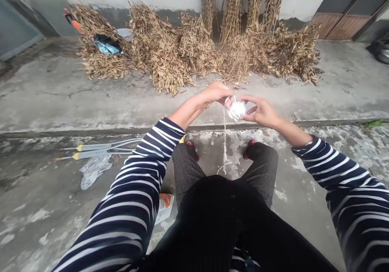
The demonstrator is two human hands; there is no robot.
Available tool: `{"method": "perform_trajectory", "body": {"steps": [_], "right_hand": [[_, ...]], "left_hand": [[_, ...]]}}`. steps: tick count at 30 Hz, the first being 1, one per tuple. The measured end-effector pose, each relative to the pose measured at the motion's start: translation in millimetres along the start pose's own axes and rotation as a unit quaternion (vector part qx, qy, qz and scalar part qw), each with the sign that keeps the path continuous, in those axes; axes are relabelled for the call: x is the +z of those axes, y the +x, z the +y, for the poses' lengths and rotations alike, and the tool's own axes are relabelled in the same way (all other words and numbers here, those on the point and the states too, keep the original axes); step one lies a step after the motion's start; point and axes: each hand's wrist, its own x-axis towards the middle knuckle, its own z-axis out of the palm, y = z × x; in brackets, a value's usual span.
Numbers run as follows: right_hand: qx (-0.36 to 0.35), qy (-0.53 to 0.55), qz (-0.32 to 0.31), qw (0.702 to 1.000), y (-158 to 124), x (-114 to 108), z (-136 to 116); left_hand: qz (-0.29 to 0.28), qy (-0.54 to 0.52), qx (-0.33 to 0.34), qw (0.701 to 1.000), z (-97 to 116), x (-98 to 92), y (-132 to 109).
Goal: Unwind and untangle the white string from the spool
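Out in front of my knees, both hands meet at a small ball of white cord (236, 110). My right hand (260, 110) grips the ball from its right side, thumb below and fingers above. On the other side, my left hand (217, 94) is closed, with its fingertips pinching a strand of the cord at the ball's left edge. From there a twisted, knotted length of cord (225, 142) hangs down between my legs, ending in a loose tangle. Part of the left fingers' grip is hidden behind the hand.
Dry plant stalks (164, 45) lie along the wall, with tied bundles (232, 10) upright behind them. A concrete step edge (121, 131) runs across. Crutches (100, 150) and a clear plastic bag (95, 170) lie at left. A white and orange box (164, 208) stands beside my leg.
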Motion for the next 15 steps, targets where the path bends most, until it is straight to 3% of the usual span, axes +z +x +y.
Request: {"method": "perform_trajectory", "body": {"steps": [6, 11, 15], "right_hand": [[-0.006, 0.028, -0.091, 0.995, -7.2, -1.0, -18.2], [0.054, 0.117, -0.199, 0.972, -11.0, -8.4, -34.4], [0.11, 0.213, -0.136, 0.961, -8.0, -15.1, -34.5]], "left_hand": [[-0.082, 0.092, 0.005, 0.992, -11.5, -17.5, 8.0], [-0.122, 0.049, 0.024, 0.991, -30.5, -17.7, 16.2], [-0.056, -0.046, 0.035, 0.997, -67.9, -0.8, 25.6]]}}
